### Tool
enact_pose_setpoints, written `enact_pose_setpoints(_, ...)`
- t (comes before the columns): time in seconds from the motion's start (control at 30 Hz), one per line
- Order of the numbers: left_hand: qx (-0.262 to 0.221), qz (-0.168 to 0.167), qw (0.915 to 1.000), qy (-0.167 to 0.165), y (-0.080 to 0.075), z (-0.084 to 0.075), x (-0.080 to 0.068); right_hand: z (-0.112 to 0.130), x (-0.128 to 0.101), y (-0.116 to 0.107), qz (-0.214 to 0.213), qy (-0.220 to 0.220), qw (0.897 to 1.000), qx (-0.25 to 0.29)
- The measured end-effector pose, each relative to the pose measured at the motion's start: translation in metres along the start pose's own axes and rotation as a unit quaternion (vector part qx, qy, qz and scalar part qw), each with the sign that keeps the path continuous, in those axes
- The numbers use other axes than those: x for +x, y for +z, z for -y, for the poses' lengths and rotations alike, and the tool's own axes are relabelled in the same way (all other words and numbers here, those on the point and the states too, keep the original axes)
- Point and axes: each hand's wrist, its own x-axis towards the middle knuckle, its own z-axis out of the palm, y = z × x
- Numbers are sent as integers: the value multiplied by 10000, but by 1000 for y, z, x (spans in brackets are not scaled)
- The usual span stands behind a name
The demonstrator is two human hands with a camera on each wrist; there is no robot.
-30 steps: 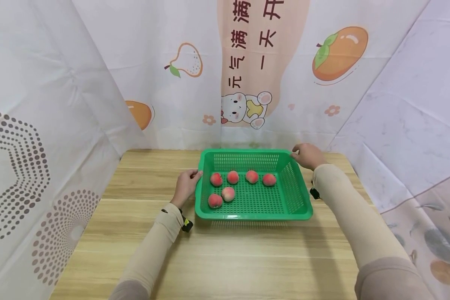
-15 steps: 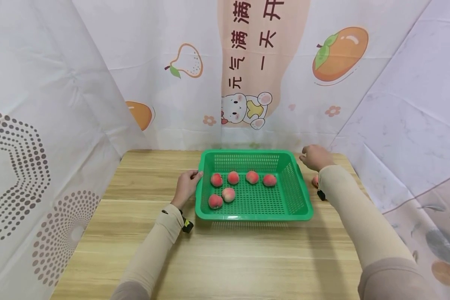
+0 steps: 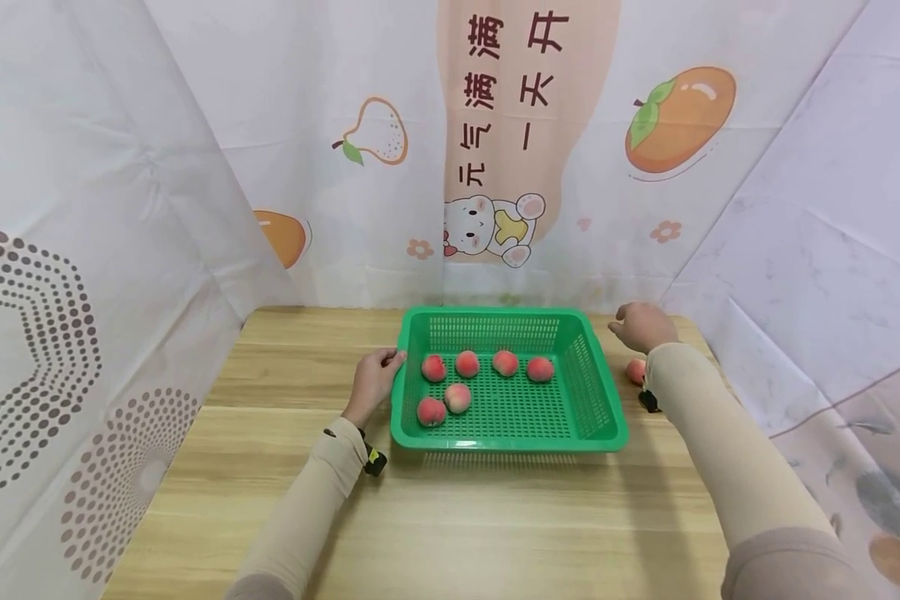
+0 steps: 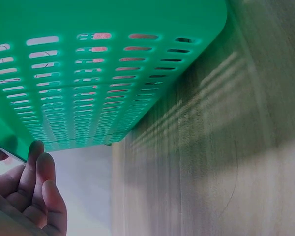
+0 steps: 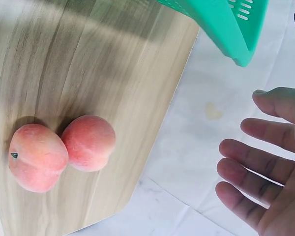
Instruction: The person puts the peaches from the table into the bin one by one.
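Note:
A green plastic basket (image 3: 600, 392) stands on the wooden table and holds several pink peaches (image 3: 505, 362). My left hand (image 3: 378, 377) holds the basket's left rim, thumb on the top edge. In the left wrist view its curled fingers (image 4: 39, 189) sit just under the basket (image 4: 103, 54). My right hand (image 3: 641, 327) hovers past the basket's far right corner with relaxed fingers and holds nothing. In the right wrist view the open hand (image 5: 265, 162) is apart from two peaches (image 5: 88, 142) lying together on the table. Only one of those peaches (image 3: 634, 371) shows in the head view, beside my right forearm.
Printed white curtains (image 3: 810, 217) close the table in on the left, back and right. The table's right edge (image 5: 152, 162) runs close to the two loose peaches. Bare wood (image 3: 450, 517) lies in front of the basket.
My right hand has left the basket's far right corner and moved right and slightly nearer, which uncovers a peach beside the basket. The left hand stays on the left rim.

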Motion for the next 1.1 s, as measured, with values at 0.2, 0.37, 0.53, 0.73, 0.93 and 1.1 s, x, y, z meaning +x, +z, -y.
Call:
enact_pose_setpoints(0.2, -79, 0, 10000, -28, 0, -1, -1, -6, 1, 2, 88, 76, 9999, 20)
enact_pose_setpoints(0.37, -21, -18, 10000, -29, 0, -2, 0, -12, 2, 3, 126, 180, 9997, 53)
enact_pose_setpoints(0.53, 73, -33, 10000, -34, 0, -1, -1, -20, 1, 6, 367, 245, 9990, 31)
enact_pose_setpoints(0.73, 69, 12, 10000, -16, 1, -1, 0, -33, -1, 14, 484, 321, 9983, -14)
enact_pose_setpoints(0.93, 71, -11, 10000, -11, 1, -1, 0, -40, -2, 20, 565, 405, 9976, -21)
enact_pose_setpoints(1.1, 57, -18, 10000, -10, 1, 1, 1, -42, -2, 23, 663, 444, 9968, -32)
